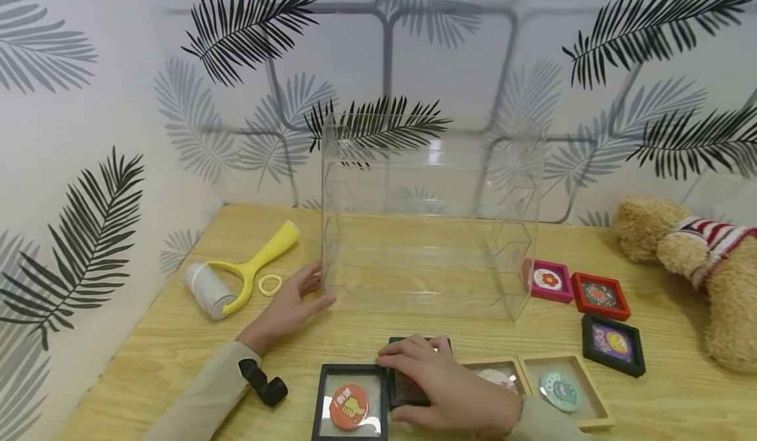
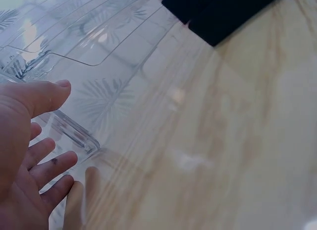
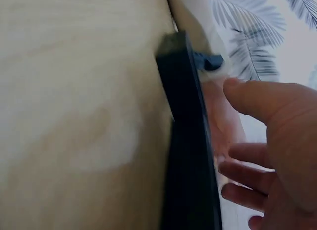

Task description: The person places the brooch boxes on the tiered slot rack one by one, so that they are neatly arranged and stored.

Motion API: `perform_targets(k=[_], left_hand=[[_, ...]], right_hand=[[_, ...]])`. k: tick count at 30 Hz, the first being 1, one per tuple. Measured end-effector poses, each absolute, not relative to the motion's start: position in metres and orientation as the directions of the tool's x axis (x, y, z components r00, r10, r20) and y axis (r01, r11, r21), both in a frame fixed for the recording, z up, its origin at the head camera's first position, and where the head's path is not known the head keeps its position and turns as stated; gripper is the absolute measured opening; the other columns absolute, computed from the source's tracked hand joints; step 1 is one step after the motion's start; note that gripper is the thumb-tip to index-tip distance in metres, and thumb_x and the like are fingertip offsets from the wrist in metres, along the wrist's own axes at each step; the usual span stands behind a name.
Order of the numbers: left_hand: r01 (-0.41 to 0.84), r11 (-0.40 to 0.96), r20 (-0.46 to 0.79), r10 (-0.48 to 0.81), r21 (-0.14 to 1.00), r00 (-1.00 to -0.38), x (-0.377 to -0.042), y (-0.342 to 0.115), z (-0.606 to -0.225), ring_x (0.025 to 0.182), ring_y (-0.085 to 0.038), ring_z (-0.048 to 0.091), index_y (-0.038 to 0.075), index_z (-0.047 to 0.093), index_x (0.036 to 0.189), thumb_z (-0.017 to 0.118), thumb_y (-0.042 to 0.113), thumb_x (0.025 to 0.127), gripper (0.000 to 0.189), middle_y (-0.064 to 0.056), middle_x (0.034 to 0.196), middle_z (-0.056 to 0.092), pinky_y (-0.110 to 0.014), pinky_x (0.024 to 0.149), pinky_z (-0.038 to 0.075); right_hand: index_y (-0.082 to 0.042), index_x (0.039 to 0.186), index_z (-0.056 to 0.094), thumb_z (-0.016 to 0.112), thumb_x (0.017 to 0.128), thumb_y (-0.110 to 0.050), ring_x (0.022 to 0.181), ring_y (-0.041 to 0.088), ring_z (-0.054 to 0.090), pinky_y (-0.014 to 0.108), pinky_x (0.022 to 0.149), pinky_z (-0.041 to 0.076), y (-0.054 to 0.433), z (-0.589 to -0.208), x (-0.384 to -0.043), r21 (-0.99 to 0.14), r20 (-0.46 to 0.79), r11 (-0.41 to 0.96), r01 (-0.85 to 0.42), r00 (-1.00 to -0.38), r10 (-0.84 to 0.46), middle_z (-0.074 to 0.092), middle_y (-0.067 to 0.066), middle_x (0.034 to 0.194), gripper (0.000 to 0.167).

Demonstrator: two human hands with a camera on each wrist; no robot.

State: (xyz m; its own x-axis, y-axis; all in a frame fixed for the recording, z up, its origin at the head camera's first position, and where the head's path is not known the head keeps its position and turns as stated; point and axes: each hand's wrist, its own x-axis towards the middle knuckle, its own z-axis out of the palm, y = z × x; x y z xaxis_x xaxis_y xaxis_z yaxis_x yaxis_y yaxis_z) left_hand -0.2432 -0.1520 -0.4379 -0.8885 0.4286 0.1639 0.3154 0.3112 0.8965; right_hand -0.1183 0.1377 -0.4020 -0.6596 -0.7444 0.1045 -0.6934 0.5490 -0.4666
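Observation:
A clear plastic display rack (image 1: 426, 303) with slanted shelf supports stands at the back middle of the table. At its lower left edge is my left hand (image 1: 296, 303), thumb in front and fingers spread along the side; the left wrist view shows them straight beside the rack's edge. My right hand (image 1: 452, 388) lies over a black frame (image 1: 406, 394), partly hiding it. Loosely extended fingers show beside a black frame edge (image 3: 188, 121) in the right wrist view. Left of that hand lies a black frame (image 1: 322, 398) containing an orange thumbs-up badge (image 1: 349, 407).
Light wooden frames (image 1: 596, 388), one with a teal badge, lie to the right. Pink (image 1: 569, 287), red (image 1: 621, 300) and black (image 1: 635, 355) small frames sit behind them. A teddy bear (image 1: 730, 296) lies far right. A yellow slingshot-shaped tool (image 1: 269, 250), white roll (image 1: 208, 290) and yellow ring (image 1: 270, 277) lie left.

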Motion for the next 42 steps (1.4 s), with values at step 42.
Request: perform_targets(k=[42], left_hand=[[0.334,0.332,0.179,0.419,0.882,-0.89,-0.244,-0.154,-0.438,0.129,-0.037,0.049,0.004,0.031,0.146,0.07,0.015,0.089,0.07,-0.021,0.147,0.043,-0.054,0.109,0.037]], right_hand=[[-0.03,0.142,0.027,0.087,0.072,-0.019,0.114,0.018,0.054,0.025,0.093,0.052,0.1,-0.394,-0.112,-0.929,0.134,0.159,-0.336,-0.702,-0.699,0.043,0.003,0.131,0.092]])
